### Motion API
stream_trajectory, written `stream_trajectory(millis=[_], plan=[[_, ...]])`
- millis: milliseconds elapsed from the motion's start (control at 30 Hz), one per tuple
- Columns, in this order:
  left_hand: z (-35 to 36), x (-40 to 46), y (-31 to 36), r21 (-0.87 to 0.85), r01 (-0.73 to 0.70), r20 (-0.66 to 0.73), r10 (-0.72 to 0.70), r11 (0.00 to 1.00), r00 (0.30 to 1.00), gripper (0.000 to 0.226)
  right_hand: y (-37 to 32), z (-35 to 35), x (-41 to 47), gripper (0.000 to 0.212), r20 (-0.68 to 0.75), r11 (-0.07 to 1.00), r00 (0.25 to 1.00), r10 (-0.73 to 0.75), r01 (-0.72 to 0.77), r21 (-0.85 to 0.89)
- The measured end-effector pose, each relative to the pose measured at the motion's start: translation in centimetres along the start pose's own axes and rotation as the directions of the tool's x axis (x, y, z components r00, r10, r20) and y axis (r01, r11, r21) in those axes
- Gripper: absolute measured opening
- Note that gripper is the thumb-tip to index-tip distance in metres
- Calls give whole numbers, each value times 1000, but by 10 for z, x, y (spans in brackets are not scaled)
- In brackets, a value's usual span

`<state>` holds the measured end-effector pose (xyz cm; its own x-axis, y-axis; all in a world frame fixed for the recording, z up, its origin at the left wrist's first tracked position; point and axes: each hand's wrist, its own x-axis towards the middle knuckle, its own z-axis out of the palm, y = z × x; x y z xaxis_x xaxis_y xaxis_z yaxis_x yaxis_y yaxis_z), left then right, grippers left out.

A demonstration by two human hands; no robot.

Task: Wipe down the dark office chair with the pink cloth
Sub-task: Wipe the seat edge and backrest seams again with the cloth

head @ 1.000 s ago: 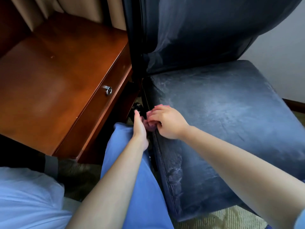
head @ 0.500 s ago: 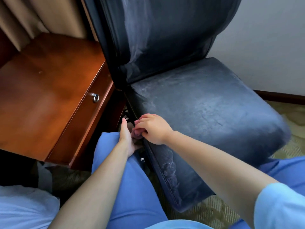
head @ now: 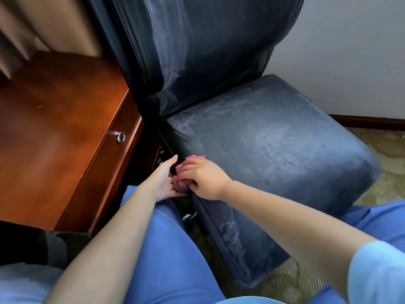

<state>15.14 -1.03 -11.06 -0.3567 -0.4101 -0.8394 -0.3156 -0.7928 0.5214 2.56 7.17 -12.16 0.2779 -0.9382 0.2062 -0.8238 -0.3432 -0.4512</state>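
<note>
The dark office chair (head: 274, 150) fills the middle of the view, its seat and backrest streaked with pale dust. At the seat's near left corner my right hand (head: 203, 179) is closed around the crumpled pink cloth (head: 195, 157), which shows only above and below my fingers. My left hand (head: 163, 179) lies flat against the seat's left side edge, fingers straight, touching the cloth and my right fingers. Whether the left hand grips the cloth is not visible.
A reddish wooden desk (head: 54, 139) with a drawer and a metal knob (head: 120, 136) stands close on the left, leaving a narrow gap beside the chair. My blue-trousered knee (head: 166, 249) is below the hands. A white wall (head: 350, 51) and patterned carpet (head: 385, 154) lie to the right.
The view has swung so the chair sits more to the centre and more of the backrest shows. Both hands stay together at the seat's left corner; more pink cloth shows above my right fingers.
</note>
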Motion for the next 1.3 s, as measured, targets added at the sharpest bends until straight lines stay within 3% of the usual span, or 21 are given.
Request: stream_trajectory(millis=[100, 200, 333, 433, 600, 700, 833, 967, 1100, 1233, 1300], plan=[[4, 0, 4, 72, 61, -42, -58, 996, 997, 41, 2, 0, -25, 24, 28, 999, 998, -54, 53, 12], [6, -2, 8, 38, 92, -43, -90, 995, 995, 48, 4, -3, -17, 25, 44, 1000, 999, -23, 22, 22], [7, -3, 10, 34, 90, -66, -87, 995, 994, 64, -4, 1, -31, 19, -15, 998, 998, -62, 63, 16], [9, -4, 9, 50, 84, -92, -79, 995, 993, 71, -2, -3, -41, 19, 28, 995, 994, -103, 104, -14], [9, -3, 10, 129, 92, -109, -78, 987, 991, 29, -3, 2, 2, 25, 85, 1000, 996, 29, -29, -9], [14, -9, 13, 188, 72, -151, -44, 979, 987, 35, -4, 1, 1, 28, 51, 998, 997, 53, -54, 26], [28, -21, 6, 122, -3, -240, 33, 993, 970, 60, -15, -8, -41, 32, 69, 997, 995, -75, 73, 26], [37, -32, -8, 44, -58, -274, 68, 997, 959, 49, -9, -12, -48, 37, 132, 991, 983, -129, 132, -15], [35, -40, -17, 38, -49, -239, 57, 998, 969, 22, -14, -6, -25, 31, 58, 996, 994, 93, -93, -8], [34, -43, -22, 140, -67, -211, 96, 988, 973, 54, -28, -7, -75, 24, 120, 992, 985, -127, 129, -10], [36, -42, -24, 182, -80, -219, 120, 980, 968, 58, -26, -13, -81, 25, 144, 986, 978, -151, 160, -51]])
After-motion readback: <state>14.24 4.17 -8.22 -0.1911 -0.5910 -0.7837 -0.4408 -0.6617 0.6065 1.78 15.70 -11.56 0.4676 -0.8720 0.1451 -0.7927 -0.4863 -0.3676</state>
